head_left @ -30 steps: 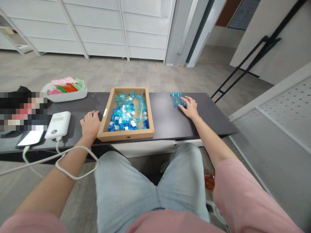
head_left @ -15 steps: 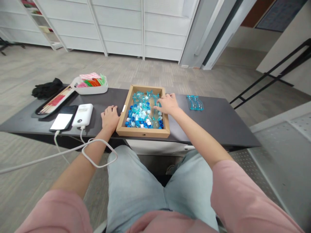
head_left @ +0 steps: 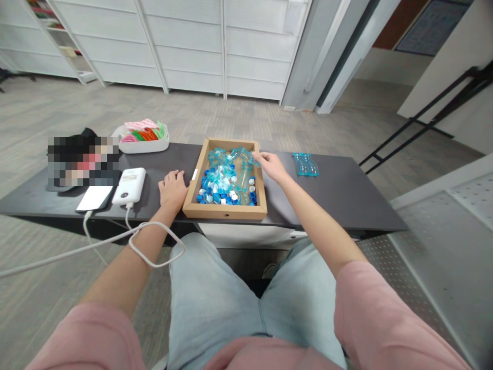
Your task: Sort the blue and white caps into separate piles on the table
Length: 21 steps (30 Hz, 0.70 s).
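Observation:
At the right rim of a cardboard tray (head_left: pixel 225 211), the thumb and fingers of my right hand (head_left: pixel 271 165) close on the end of a see-through blue curved plastic piece (head_left: pixel 245 154). More clear blue curved pieces (head_left: pixel 217 155) lie in the far part of the tray. Blue and white small plastic blocks (head_left: pixel 219 192) fill its near part. My left hand (head_left: pixel 172 190) lies on the table against the tray's left side, fingers apart and holding nothing. To the right, several matching wavy blue pieces (head_left: pixel 305 164) lie side by side on the dark table (head_left: pixel 335 198).
Left of my left hand are a white power bank (head_left: pixel 130 186) with a cable (head_left: pixel 115 237) that loops across my left forearm, and a phone-like device (head_left: pixel 96 198). A white basket (head_left: pixel 144 147) of colourful sticks stands behind; a blurred patch covers items beside it.
My right hand has drawn back from inside the tray to its right rim, its fingers now closed on a blue curved piece. My left hand stays in place.

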{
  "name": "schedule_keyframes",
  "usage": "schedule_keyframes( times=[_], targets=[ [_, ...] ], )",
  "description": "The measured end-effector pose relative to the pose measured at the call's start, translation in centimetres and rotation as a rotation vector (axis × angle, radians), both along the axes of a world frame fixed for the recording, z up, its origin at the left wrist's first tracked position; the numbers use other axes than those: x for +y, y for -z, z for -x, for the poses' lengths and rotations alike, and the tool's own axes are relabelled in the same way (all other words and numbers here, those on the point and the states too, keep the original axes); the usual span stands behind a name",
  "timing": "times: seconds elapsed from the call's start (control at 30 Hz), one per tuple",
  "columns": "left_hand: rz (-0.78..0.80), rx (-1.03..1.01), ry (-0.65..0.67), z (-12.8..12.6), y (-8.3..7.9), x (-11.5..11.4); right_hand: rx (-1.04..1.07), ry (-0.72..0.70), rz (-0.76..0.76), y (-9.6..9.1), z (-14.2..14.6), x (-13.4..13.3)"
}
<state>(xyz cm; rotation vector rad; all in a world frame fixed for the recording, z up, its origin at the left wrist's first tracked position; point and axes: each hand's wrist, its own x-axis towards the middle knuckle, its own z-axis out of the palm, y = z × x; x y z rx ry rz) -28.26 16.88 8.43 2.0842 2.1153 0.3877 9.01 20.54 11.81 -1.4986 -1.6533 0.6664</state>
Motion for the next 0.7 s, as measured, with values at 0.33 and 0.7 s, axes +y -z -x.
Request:
schedule_keyframes(
  times=[0.33,0.7],
  targets=[
    [0.013,0.06,-0.031,0.1,-0.1,0.3,0.327,0.107,-0.114,2.4,-11.3,-3.3],
    [0.086,0.147,-0.089,3.0,2.1,2.8,-0.311,0.841,0.127,2.4,-33.6,-9.9]
  ],
)
